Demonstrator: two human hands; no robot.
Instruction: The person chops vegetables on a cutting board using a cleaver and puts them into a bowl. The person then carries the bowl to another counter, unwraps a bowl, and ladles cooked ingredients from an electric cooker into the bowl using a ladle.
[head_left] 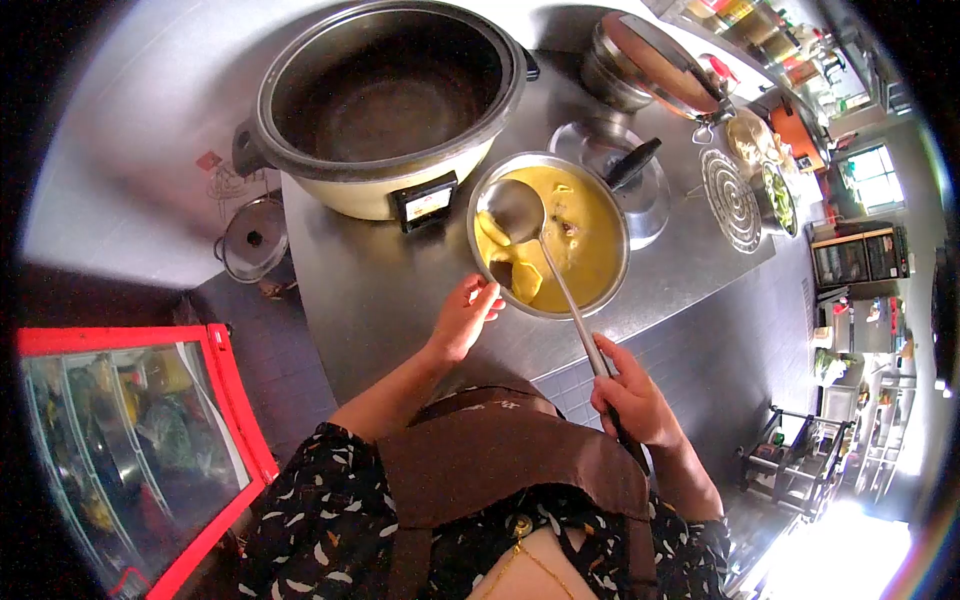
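My right hand (pixel 636 392) is wrapped around the long handle of a metal ladle (pixel 516 212). The ladle's bowl rests in yellow, soup-like liquid (pixel 590 255) inside a round metal pot (pixel 622 268). Yellow pieces (pixel 524 284) and a dark brown piece (pixel 501 272) show near the pot's left side. At the lower left of the rim, my left hand (pixel 466 318) has its fingers curled and appears to pinch the pot's edge. A metal lid (pixel 648 212) with a black handle lies just behind the pot.
A large cooker (pixel 345 190) with a dark, bare inner pot stands at the back left of the steel table (pixel 400 290). Another lidded pot (pixel 615 75) and a round wire rack (pixel 732 200) are at the right. A red-framed glass-door fridge (pixel 225 390) stands left.
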